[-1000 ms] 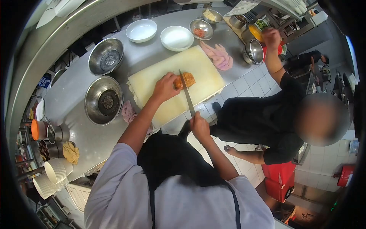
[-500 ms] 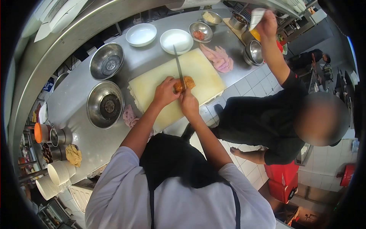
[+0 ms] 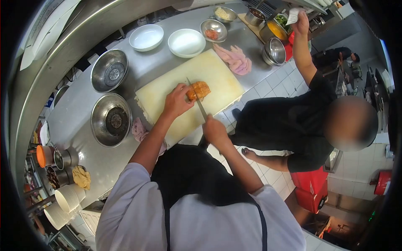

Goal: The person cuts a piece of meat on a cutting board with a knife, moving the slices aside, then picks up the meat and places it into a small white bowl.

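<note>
A browned piece of cooked meat (image 3: 200, 89) lies on the pale cutting board (image 3: 222, 74). My left hand (image 3: 179, 100) is closed on its left end, fingertips bent over it. In my right hand (image 3: 216, 131) is the handle of a long kitchen knife (image 3: 202, 110), held near the board's front edge. The blade crosses the meat close to my left fingertips, its tip reaching past the far side. My right fingers are wrapped round the handle and hide most of it.
Behind the board stand white bowls (image 3: 186, 43) and a metal bowl with reddish food (image 3: 213, 31). A pink cloth (image 3: 235, 60) lies at its right corner. Metal bowls (image 3: 111, 120) line the left. To the right, a person in black (image 3: 276, 121) raises an arm holding something white.
My right hand has pulled the knife back toward me, so less blade sticks out beyond the meat. The left hand stays on the meat. The other person's raised hand has shifted slightly.
</note>
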### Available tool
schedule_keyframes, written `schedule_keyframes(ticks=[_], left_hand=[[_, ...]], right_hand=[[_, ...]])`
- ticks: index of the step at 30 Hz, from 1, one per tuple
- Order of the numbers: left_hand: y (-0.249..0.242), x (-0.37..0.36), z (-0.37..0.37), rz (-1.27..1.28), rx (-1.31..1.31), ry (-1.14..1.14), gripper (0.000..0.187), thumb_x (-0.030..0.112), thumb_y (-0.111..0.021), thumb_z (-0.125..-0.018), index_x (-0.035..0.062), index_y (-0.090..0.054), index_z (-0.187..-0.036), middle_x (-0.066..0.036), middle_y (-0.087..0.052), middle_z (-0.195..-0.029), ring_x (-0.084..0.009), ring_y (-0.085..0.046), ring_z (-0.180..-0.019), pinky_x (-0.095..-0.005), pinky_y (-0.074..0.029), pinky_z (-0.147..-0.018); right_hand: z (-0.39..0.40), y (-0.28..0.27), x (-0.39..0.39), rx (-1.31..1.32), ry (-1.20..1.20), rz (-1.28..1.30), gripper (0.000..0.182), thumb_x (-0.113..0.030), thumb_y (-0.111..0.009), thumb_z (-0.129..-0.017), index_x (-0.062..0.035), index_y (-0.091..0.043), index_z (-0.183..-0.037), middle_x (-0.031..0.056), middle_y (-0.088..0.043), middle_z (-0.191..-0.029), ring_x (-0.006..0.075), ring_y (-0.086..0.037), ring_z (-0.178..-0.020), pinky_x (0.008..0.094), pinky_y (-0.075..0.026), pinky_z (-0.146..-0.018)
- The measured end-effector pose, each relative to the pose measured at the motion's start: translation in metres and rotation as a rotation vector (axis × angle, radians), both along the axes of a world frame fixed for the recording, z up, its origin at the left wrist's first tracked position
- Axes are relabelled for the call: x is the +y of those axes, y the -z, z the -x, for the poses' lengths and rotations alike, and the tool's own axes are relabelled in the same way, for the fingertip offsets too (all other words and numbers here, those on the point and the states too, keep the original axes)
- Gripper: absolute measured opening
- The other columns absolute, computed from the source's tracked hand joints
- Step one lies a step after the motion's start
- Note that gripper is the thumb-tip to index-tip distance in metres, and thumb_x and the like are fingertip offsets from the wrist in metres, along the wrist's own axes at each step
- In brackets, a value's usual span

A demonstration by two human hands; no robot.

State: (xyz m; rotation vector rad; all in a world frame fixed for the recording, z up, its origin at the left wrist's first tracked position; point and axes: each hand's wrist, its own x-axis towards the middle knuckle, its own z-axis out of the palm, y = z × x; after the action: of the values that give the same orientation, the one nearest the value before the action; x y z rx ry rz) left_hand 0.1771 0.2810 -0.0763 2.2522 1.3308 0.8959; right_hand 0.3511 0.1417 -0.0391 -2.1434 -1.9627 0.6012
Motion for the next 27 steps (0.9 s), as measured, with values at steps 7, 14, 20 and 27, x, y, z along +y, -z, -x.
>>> schedule_keyframes(ticks=[7, 14, 20, 27], left_hand=[[0.006, -0.004, -0.001, -0.006, 0.033, -0.013, 0.063, 0.023, -0.091, -0.072, 0.0144, -0.065, -0.129, -0.007, -0.061, -0.132, -0.0306, -0.067, -0.116, -0.0428, -0.060, -0.091], [0.013, -0.006, -0.001, -0.039, 0.013, -0.014, 0.061, 0.020, -0.090, -0.073, 0.0133, -0.064, -0.128, -0.007, -0.062, -0.134, -0.0308, -0.067, -0.117, -0.0426, -0.060, -0.091], [0.008, -0.003, -0.006, -0.037, 0.019, -0.051, 0.062, 0.019, -0.090, -0.072, 0.0128, -0.064, -0.128, -0.007, -0.062, -0.134, -0.0307, -0.067, -0.117, -0.0422, -0.059, -0.091], [0.018, -0.014, -0.004, -0.045, 0.037, -0.048, 0.065, 0.017, -0.090, -0.071, 0.0120, -0.062, -0.130, -0.008, -0.061, -0.135, -0.0314, -0.066, -0.119, -0.0434, -0.059, -0.093]], right_hand=[[0.011, 0.029, 0.040, 0.041, 0.022, 0.000, 0.020, -0.015, -0.055, -0.099, 0.0045, -0.056, -0.106, 0.0300, -0.074, -0.088, 0.0456, -0.076, -0.083, 0.0540, -0.062, -0.075], [0.000, -0.012, 0.000, -0.010, 0.003, 0.105, 0.018, -0.012, -0.055, -0.098, 0.0041, -0.056, -0.105, 0.0283, -0.074, -0.086, 0.0442, -0.076, -0.080, 0.0531, -0.062, -0.072], [0.007, 0.031, 0.029, 0.014, 0.019, -0.031, 0.014, -0.008, -0.053, -0.097, 0.0042, -0.057, -0.103, 0.0281, -0.074, -0.084, 0.0446, -0.076, -0.080, 0.0529, -0.062, -0.070], [0.009, 0.026, 0.006, 0.068, 0.047, 0.015, 0.017, -0.010, -0.053, -0.098, 0.0046, -0.058, -0.105, 0.0287, -0.074, -0.083, 0.0452, -0.076, -0.079, 0.0536, -0.062, -0.071]])
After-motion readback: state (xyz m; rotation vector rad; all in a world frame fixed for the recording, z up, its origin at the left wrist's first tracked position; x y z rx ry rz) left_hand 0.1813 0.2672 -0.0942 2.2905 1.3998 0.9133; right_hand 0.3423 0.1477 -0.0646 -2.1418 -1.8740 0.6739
